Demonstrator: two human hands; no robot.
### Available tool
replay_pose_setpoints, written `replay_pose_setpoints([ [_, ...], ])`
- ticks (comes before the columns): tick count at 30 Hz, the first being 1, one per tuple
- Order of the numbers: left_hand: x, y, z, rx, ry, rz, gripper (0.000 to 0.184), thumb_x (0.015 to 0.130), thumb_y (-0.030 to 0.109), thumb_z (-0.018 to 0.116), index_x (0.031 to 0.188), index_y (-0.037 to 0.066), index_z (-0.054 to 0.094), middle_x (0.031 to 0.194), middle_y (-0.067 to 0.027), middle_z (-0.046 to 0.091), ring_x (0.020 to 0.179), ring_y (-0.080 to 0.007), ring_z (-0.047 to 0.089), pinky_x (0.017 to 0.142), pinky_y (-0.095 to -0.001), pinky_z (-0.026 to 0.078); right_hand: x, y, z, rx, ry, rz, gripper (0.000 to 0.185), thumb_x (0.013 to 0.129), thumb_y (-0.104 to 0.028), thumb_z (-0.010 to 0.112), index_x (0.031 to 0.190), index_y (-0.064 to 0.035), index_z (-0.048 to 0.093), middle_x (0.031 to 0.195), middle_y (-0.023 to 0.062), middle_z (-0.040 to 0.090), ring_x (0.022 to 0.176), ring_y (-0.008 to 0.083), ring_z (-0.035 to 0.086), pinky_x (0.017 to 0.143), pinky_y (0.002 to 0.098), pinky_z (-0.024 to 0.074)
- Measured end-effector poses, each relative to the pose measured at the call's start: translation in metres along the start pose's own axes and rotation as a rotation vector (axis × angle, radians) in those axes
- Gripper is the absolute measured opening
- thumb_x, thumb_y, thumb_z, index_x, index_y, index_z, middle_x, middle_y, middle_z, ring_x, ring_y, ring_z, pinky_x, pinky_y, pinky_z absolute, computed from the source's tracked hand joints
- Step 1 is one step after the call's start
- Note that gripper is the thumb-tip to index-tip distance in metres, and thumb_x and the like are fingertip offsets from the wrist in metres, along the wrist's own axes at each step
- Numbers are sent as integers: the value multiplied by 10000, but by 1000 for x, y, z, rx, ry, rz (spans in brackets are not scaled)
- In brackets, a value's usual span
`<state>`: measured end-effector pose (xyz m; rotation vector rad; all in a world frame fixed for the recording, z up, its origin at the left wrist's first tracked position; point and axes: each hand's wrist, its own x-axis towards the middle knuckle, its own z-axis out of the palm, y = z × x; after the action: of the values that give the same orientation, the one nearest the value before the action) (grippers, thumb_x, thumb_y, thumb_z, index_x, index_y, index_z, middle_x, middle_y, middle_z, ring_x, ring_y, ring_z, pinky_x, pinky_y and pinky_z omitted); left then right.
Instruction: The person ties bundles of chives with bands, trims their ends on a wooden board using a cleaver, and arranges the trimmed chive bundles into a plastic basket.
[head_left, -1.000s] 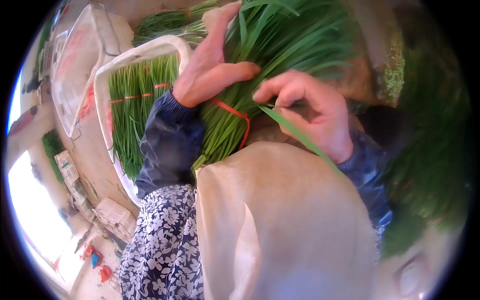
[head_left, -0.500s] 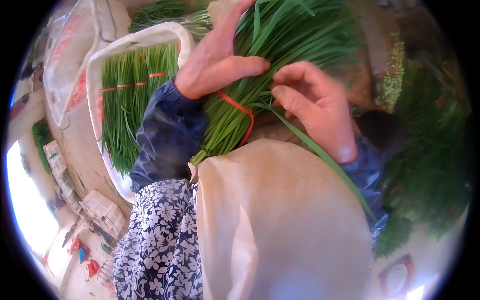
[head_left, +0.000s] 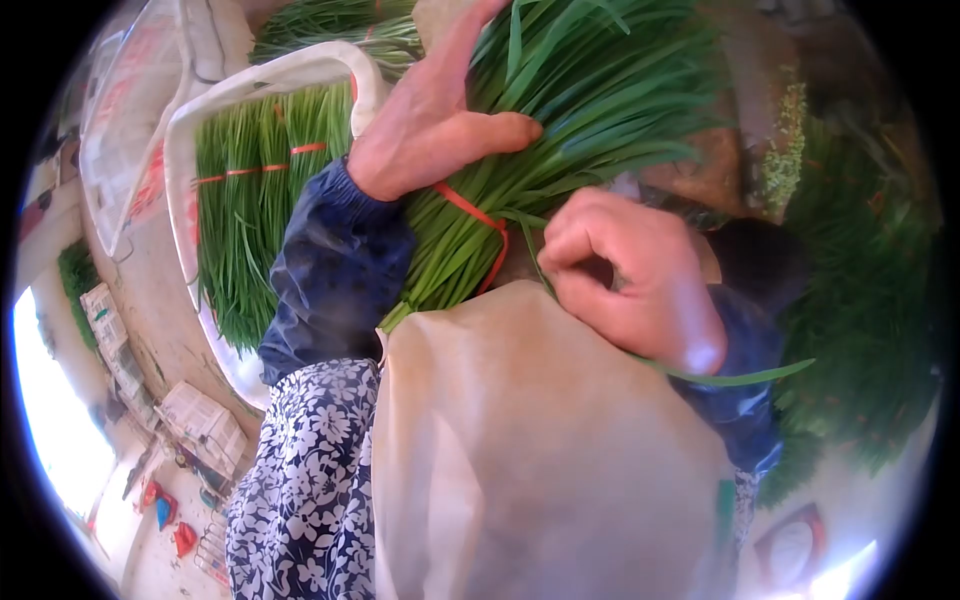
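A thick bunch of garlic chives (head_left: pixel 465 235), tied with a red band (head_left: pixel 470 206), lies slantwise above my lap, its cut ends towards me. My left hand (head_left: pixel 425 125) grips the bunch from the left, with the thumb across the leaves; its other fingers are partly out of view. Just right of the band, my right hand (head_left: pixel 635 270) is closed in a pinch on a single long chive leaf (head_left: pixel 745 378). One stretch of this leaf runs up to the bunch, and its loose end sticks out to the right below the wrist.
A white crate (head_left: pixel 180 150) at left holds several banded chive bunches (head_left: pixel 240 190). More chives (head_left: pixel 345 35) lie beyond it. A dark green heap (head_left: pixel 860 300) is at right. A beige apron (head_left: pixel 550 430) covers my lap. Newspapers (head_left: pixel 203 420) lie on the floor at left.
My right hand has moved down, away from the leaves, and its fingers have curled tighter. The single leaf has swung from hanging across the apron to pointing right. My left hand has stayed in place.
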<state>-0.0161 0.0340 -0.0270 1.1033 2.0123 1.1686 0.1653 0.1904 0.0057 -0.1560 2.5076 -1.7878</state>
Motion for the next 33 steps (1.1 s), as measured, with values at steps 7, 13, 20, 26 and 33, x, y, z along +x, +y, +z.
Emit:
replay_pose_setpoints([
  [7, 2, -1, 2, -67, -44, 4, 995, 737, 160, 749, 1509, -15, 147, 1515, -227, 288, 1449, -318, 226, 1164, -362, 196, 9, 15, -18, -270, 252, 183, 370, 781, 71, 612, 1143, -4, 608, 804, 53, 598, 715, 111, 558, 631, 267, 461],
  [13, 0, 7, 12, -168, 122, -55, 881, 675, 46, 694, 1467, 82, 310, 1339, -112, 489, 1251, -199, 449, 1070, -326, 342, 31, 23, -7, -136, 96, 25, 181, 788, 47, 679, 948, -6, 614, 864, 67, 586, 751, 129, 551, 647, 259, 445],
  [20, 1, -4, 12, -78, 95, -3, 936, 684, 101, 718, 1483, -3, 243, 1374, -223, 481, 1291, -301, 465, 1096, -351, 333, 30, 11, 1, 170, 6, 40, 123, 826, 13, 643, 935, -15, 592, 920, 22, 592, 802, 89, 542, 681, 242, 453],
  [26, 0, 1, 9, -289, 52, -14, 964, 713, 82, 721, 1500, -45, 177, 1406, -227, 462, 1336, -273, 415, 1132, -348, 271, 24, 4, 21, -237, 77, -239, 145, 796, -51, 662, 858, -51, 531, 818, 123, 585, 719, 325, 601, 621, 390, 487],
  [33, -1, 9, 18, -265, 68, -81, 903, 780, 150, 716, 1499, -30, 200, 1388, -217, 491, 1294, -272, 456, 1115, -362, 299, -8, -7, 18, 226, 107, -113, 107, 825, -23, 656, 879, -55, 570, 778, 105, 605, 678, 252, 627, 575, 354, 474],
])
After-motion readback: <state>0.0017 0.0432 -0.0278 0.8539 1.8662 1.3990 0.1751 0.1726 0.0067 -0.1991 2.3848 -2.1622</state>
